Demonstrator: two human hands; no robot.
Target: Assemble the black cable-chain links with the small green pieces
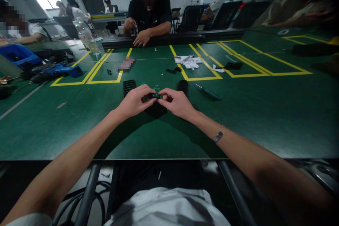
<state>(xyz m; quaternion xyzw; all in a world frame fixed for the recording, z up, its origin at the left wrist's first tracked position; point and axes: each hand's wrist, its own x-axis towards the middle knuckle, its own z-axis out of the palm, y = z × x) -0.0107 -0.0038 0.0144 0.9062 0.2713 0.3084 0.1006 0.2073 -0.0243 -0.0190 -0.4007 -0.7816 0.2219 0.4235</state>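
Observation:
Between my two hands, just above the green table, is a small dark part with a green face (154, 95), perhaps a little circuit board in a black housing. My left hand (135, 99) pinches its left end with thumb and fingertips. On the right end, my right hand (177, 101) grips it the same way. A black slotted tray (129, 86) lies behind my left hand, and a second black ribbed piece (183, 86) sits behind my right hand. Several tiny green pieces (156, 87) show just beyond my fingertips. The held part's details are too small to make out.
To the right lies a dark pen-like tool (208, 92). Farther back are crumpled white papers (188, 61), small black parts (173, 70) and a pink item (126, 64). A blue power tool (57, 73) and a plastic bottle (88, 39) stand left. A co-worker (149, 14) sits opposite.

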